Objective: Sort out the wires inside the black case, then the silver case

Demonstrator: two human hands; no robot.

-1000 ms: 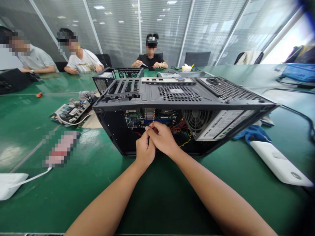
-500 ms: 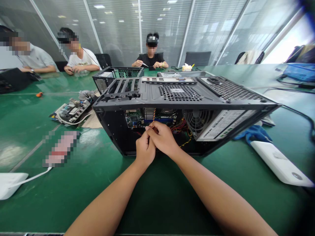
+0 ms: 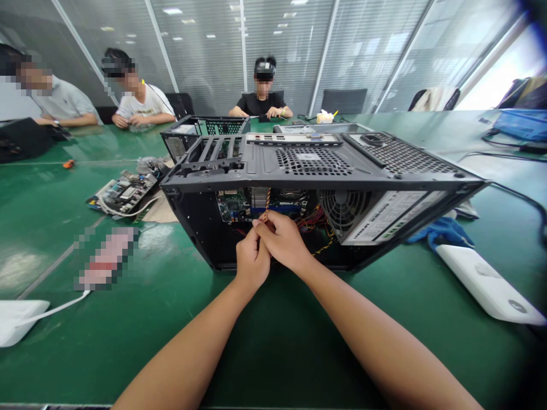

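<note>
A black computer case [image 3: 260,171] lies on the green table with its open side facing me. Inside it show a motherboard [image 3: 233,206], a power supply [image 3: 376,219] with a fan grille, and a bundle of coloured wires [image 3: 314,219]. A twisted orange-and-black cable [image 3: 268,199] runs down from the board into my fingers. My right hand [image 3: 282,239] is closed on this cable in a pinch. Pressed against it, my left hand [image 3: 253,256] is closed too, its fingertips at the cable's lower part. The cable's end is hidden by my fingers.
Left of the case lies a loose circuit board [image 3: 128,191] on cardboard. A blurred pink object [image 3: 106,259] and a white device [image 3: 19,322] are joined by a white cable. On the right are a white power bank [image 3: 487,279] and blue cloth [image 3: 448,232]. Several people sit across the table.
My hands and the cable look the same. Across the table, the person in black has lowered a hand and the thin tool in it.
</note>
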